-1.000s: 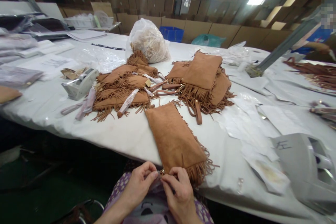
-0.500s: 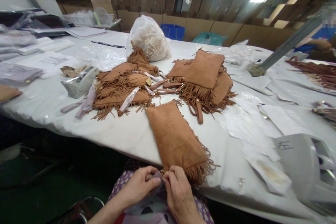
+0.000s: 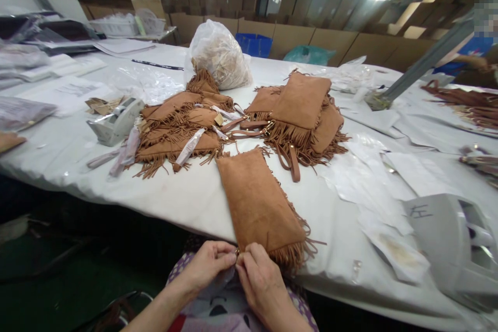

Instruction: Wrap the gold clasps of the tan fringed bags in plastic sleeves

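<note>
Head view: tan fringed pouch lies flat on white table, near corner at table edge. Likely light, soft, slightly padded; suede-like face probably grips well, fringe may snag. Best hold: plain long edge, clear of fringe. Left hand, right hand: thumbs pinched to fingertips at gold-coloured hardware; cannot tell exactly what is gripped.

A brown rectangular suede-like pouch lies at the near edge of a white-covered table. Beyond it, left, lies a heap of brown fringed pouches; beyond it, right, a stack of brown rectangular pouches. Behind the heap sits a rounded translucent plastic sack; left of the heap, a grey plastic tape dispenser.
</note>
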A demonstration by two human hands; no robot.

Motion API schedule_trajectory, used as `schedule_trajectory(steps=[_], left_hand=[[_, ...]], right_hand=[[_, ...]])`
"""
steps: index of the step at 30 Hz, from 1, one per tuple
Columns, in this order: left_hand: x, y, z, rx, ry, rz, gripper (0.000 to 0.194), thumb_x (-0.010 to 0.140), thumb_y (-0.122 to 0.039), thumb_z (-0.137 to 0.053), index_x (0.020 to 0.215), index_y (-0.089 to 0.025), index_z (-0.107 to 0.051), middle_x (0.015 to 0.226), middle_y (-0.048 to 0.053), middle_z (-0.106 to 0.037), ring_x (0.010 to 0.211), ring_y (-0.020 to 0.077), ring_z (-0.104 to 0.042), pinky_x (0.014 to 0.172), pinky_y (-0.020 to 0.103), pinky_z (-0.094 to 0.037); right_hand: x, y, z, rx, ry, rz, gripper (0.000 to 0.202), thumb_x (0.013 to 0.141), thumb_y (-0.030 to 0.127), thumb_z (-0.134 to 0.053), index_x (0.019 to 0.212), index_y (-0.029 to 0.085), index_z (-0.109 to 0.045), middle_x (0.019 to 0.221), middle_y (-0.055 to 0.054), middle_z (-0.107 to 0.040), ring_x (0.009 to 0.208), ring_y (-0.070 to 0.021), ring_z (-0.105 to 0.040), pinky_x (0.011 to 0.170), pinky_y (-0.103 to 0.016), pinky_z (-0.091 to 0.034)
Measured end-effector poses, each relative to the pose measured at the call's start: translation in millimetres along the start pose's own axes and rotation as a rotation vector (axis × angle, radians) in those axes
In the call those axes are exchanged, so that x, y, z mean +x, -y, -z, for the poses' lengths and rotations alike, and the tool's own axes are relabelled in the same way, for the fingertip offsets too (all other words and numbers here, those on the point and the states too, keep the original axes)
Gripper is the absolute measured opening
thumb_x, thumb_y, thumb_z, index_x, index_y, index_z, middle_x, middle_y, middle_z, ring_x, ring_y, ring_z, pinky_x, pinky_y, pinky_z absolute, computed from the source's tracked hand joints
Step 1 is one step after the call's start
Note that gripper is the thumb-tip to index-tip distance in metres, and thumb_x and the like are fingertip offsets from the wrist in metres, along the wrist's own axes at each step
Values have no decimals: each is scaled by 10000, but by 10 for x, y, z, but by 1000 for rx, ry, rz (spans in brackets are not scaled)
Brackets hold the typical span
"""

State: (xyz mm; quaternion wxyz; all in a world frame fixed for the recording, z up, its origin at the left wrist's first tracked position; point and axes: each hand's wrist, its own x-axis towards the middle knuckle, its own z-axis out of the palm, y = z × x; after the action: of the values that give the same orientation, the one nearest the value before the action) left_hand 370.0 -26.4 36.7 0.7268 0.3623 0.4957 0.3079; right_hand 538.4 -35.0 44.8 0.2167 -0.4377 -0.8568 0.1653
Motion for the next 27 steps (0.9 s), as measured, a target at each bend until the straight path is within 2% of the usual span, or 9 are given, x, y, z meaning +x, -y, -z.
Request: schedule_trajectory(steps=[2,6,10,13,16,19,21,23,27], left_hand=[[3,-46,-52,119,-74,-74,312,748,-416,-612,677,-114,-640,601,12,-579,543,111,-445,537,224,-306],[3,-160,-145,576,-250,-281,294,819,-299,-500,601,-155,-636,607,20,-611,600,157,-513,605,253,-343],[-46,-128,-97,609,-355,-270,298,867,-330,-450,732,-176,-668,719,25,-674,689,173,-577,651,249,-374],[-92,-12,19,533,-304,-152,427,868,-476,-439,666,-149,-625,630,18,-620,597,150,-525,566,242,-345],[-110,35,88,313,-134,-26,518,812,-609,-459,629,-138,-571,521,-8,-531,474,114,-435,471,228,-293],[-80,-28,61,223,-16,26,469,788,-584,-499,666,-138,-576,478,-24,-500,401,103,-412,426,221,-271],[-50,-86,9,283,-82,14,406,793,-508,-500,626,-144,-567,451,-28,-469,386,106,-398,422,226,-268],[-35,-128,-50,413,-191,-69,343,804,-409,-496,585,-154,-562,485,-9,-494,449,125,-437,476,240,-310],[-51,-166,-128,869,-345,-392,268,860,-225,-402,682,-184,-598,726,56,-616,728,193,-544,690,285,-363]], right_hand=[[1,-15,5,16,-21,-22,185,939,158,-369,809,197,-496,828,-51,-522,781,-181,-523,659,-269,-438],[25,-29,-46,-50,-76,-55,217,954,177,-347,795,199,-493,780,-44,-530,727,-176,-538,634,-270,-429],[60,10,-123,-84,-158,-107,214,955,180,-353,789,201,-486,733,-31,-542,667,-163,-555,608,-260,-416],[82,42,-165,-112,-210,-187,207,955,186,-357,789,196,-481,694,-22,-545,620,-155,-562,589,-260,-402],[93,28,-145,-107,-164,-169,201,952,187,-363,795,192,-488,690,-16,-551,601,-147,-560,582,-258,-387],[85,-29,-64,-33,-72,-57,181,943,179,-375,812,190,-499,731,-16,-567,622,-135,-556,589,-243,-386],[69,-67,-14,16,-51,-8,167,934,173,-386,816,189,-503,745,-16,-567,635,-131,-551,588,-235,-384],[53,-90,10,48,-49,8,154,922,168,-402,811,188,-506,747,-16,-562,641,-130,-548,584,-231,-382],[47,-96,6,116,-52,-30,141,914,177,-420,808,190,-512,738,-13,-561,631,-128,-551,582,-226,-391]])
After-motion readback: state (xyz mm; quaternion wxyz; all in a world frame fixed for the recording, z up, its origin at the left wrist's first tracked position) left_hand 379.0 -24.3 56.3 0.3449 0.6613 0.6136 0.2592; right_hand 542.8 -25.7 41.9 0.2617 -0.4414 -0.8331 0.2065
